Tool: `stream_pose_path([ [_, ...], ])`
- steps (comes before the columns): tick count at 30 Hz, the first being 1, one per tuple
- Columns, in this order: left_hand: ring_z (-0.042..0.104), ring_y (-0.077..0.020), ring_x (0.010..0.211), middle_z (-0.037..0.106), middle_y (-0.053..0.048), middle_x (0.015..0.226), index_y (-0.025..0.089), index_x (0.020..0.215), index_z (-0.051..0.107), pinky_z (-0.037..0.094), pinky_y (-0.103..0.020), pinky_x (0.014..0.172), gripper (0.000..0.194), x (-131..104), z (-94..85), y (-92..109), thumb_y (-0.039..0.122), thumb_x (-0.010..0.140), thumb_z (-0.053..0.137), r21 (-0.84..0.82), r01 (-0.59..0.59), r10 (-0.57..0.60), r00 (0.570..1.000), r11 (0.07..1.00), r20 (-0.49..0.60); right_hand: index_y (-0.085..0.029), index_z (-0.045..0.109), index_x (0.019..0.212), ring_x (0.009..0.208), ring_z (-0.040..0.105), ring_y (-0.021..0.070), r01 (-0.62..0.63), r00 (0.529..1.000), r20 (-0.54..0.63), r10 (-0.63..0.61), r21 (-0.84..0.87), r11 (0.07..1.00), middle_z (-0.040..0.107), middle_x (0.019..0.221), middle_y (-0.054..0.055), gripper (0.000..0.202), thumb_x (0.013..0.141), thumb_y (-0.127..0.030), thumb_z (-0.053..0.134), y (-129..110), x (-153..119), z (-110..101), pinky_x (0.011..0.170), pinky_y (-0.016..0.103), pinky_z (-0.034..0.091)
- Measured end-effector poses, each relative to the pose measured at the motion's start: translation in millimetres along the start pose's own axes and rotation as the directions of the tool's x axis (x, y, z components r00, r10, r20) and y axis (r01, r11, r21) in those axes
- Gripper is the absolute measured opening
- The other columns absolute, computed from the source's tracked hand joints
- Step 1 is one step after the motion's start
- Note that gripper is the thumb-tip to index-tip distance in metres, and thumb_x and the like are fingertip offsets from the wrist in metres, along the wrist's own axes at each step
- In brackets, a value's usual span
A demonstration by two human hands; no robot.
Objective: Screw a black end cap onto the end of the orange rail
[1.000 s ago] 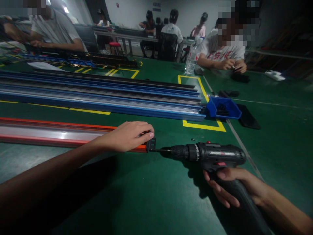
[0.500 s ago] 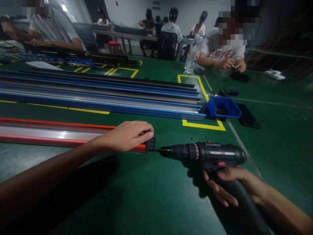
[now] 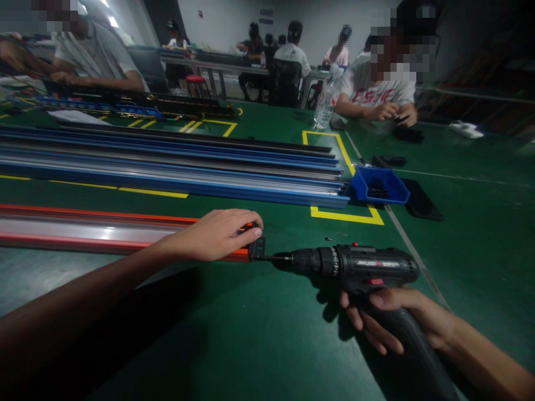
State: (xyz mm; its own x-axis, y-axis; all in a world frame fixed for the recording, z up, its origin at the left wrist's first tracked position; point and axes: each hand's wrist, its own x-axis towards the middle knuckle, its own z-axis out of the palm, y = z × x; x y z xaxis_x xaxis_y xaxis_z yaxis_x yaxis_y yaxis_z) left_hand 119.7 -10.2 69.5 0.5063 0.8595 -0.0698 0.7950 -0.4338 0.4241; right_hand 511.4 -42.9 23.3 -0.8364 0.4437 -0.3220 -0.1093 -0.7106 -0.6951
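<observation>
A long orange profile with a pale strip lies across the left of the table. My left hand is wrapped over its right end, thumb and fingers closed on the black end piece. In my right hand is a black power drill, its handle held between thumb and fingers. The drill points left, and its long thin bit reaches the lower part of the end piece. Whether the tip sits in a screw is too small to tell. Behind the drill a tiny screw lies on the green table.
Several blue and black profiles lie side by side beyond the orange one. Right of them are a blue bin with black parts and a dark flat object. A plastic bottle stands farther back. People sit across the table.
The view has shifted slightly. Both hands, the drill and the orange profile keep nearly the same places relative to each other.
</observation>
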Motion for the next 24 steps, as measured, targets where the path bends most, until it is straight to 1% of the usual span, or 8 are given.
stream_pose_path([
  [4, 0.067, -0.0228, 0.104, 0.074, -0.005, 0.119, 0.024, 0.119, 0.067, 0.047, -0.035, 0.088, 0.039, -0.1, 0.2, 0.4, 0.051, 0.106, 0.041, -0.007, 0.015, -0.015, 1.0, 1.0, -0.009, -0.011, 0.079, 0.114, 0.045, 0.06, 0.007, -0.02, 1.0, -0.011, 0.02, 0.007, 1.0, 0.079, 0.092, 0.013, 0.035, 0.088, -0.033, 0.069, 0.1, -0.8, -0.9, 0.058, 0.023, 0.059],
  [12, 0.068, -0.0237, 0.106, 0.073, -0.005, 0.121, 0.024, 0.12, 0.066, 0.047, -0.036, 0.089, 0.038, -0.6, -0.5, 1.6, 0.052, 0.104, 0.045, -0.013, 0.022, -0.022, 1.0, 1.0, 0.005, -0.009, 0.08, 0.111, 0.044, 0.058, 0.0057, -0.009, 1.0, 0.006, 0.009, -0.003, 1.0, 0.079, 0.091, 0.014, 0.036, 0.088, -0.034, 0.069, 2.0, -0.8, -5.4, 0.06, 0.023, 0.06],
  [21, 0.067, -0.0224, 0.102, 0.074, -0.005, 0.115, 0.023, 0.115, 0.067, 0.046, -0.034, 0.087, 0.037, -0.4, -0.6, 1.9, 0.05, 0.105, 0.044, -0.009, 0.008, -0.008, 1.0, 1.0, -0.004, -0.011, 0.078, 0.121, 0.044, 0.059, 0.0061, -0.023, 1.0, 0.015, 0.022, 0.014, 1.0, 0.079, 0.104, 0.019, 0.04, 0.089, -0.034, 0.071, 1.1, 1.7, -2.3, 0.058, 0.023, 0.06],
  [24, 0.066, -0.0222, 0.1, 0.073, -0.005, 0.114, 0.023, 0.113, 0.068, 0.046, -0.034, 0.086, 0.037, -0.4, -0.5, 1.9, 0.05, 0.105, 0.043, -0.011, 0.002, -0.002, 1.0, 1.0, -0.001, -0.01, 0.079, 0.118, 0.043, 0.058, 0.0054, -0.017, 1.0, 0.013, 0.017, 0.023, 1.0, 0.079, 0.098, 0.016, 0.038, 0.088, -0.034, 0.071, 1.6, 0.4, -4.1, 0.059, 0.022, 0.06],
])
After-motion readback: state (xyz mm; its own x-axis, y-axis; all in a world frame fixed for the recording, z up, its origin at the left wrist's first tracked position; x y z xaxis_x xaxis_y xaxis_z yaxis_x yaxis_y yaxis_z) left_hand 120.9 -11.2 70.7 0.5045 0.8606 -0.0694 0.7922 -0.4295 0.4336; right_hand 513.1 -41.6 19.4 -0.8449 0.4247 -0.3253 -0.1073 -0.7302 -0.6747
